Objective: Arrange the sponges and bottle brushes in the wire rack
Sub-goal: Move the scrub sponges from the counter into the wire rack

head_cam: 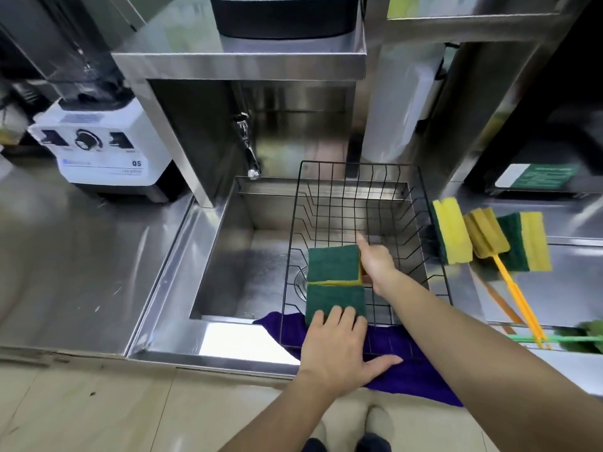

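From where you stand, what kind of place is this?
Probably a commercial kitchen or drink-shop wash station: a stainless steel sink set in steel counters, a numbered blender beside it, and a wire rack for sponges.

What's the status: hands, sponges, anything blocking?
Left hand flat on near sponge; right hand beside far sponge. Both lie in wire rack. Nothing blocking.

Head view, downward over sink (228, 249)
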Tool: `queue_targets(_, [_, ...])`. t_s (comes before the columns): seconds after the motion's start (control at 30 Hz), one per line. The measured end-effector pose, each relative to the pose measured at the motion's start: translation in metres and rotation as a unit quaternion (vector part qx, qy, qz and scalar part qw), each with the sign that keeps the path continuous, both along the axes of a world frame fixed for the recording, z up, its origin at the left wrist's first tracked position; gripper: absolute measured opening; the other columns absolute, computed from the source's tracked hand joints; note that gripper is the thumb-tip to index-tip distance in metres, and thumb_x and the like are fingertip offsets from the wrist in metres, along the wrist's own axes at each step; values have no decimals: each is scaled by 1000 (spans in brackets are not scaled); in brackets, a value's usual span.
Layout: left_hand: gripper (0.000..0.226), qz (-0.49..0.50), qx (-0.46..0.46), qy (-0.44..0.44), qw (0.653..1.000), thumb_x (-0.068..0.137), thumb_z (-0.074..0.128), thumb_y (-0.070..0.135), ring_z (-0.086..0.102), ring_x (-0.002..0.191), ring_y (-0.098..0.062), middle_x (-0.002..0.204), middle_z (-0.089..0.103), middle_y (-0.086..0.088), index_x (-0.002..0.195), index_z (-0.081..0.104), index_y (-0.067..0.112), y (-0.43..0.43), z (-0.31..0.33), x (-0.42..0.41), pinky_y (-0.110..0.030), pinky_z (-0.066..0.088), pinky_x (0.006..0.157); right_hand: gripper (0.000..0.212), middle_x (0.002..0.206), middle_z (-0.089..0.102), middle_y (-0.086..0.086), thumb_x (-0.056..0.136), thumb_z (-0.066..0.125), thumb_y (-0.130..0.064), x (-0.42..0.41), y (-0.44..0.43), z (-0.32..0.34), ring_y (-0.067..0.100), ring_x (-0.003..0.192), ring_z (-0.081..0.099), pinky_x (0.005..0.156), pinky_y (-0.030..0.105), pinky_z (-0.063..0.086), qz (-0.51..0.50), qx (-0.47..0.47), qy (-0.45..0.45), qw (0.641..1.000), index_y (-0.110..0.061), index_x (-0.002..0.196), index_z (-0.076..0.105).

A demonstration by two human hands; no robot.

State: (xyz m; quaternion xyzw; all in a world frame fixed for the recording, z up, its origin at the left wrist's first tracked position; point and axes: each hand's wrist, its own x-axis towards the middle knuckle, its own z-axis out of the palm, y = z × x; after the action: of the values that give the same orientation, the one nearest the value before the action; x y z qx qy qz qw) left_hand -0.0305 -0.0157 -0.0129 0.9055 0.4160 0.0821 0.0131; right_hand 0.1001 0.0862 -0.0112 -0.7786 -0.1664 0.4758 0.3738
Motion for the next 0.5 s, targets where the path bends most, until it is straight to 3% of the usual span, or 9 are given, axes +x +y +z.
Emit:
queue_targets(0.03, [74,-2,2,-1,1000,78,25,79,53,72,-22,77,59,-2,79,61,14,0,0,0,-38,46,64,55,108,63,15,90,42,-52,2,0,-1,32,101,60,93,46,49,-6,15,-26,1000,-5,114,56])
queue_targets(0.1, [73,-5,8,-1,1000,79,27,78,52,72,-22,77,58,-2,79,61,14,0,-1,0,-38,46,64,52,103,64,10,87,49,-52,5,-1,0,26,95,60,91,45,49,-4,55,6,998,-8,112,56])
queue_targets(0.17, [71,-9,13,2,1000,79,29,78,52,72,-22,76,58,-2,79,60,14,0,-3,0,-37,46,64,42,104,63,7,84,63,-37,8,-4,2,21,93,58,87,37,47,55,77,46,994,-8,113,57])
queue_targets(0.27, [70,-11,19,3,1000,79,29,77,51,71,-22,76,58,-2,78,60,14,0,-4,0,-36,45,64,47,116,65,12,78,72,-12,12,-9,-4,25,105,59,95,35,46,132,62,7,989,-3,122,58])
queue_targets(0.4, [68,-18,26,-2,1000,80,32,76,51,70,-22,74,57,-2,76,60,14,0,-5,1,-35,44,64,45,121,66,12,78,72,-16,13,-11,-7,25,110,60,101,37,45,178,52,-30,982,-4,119,61])
queue_targets(0.5, [66,-24,30,-3,999,81,35,74,49,69,-22,73,56,-3,74,59,13,-1,-5,2,-36,40,65,55,130,59,11,79,72,-21,13,-8,3,26,120,54,105,37,41,240,32,-100,965,-6,128,53])
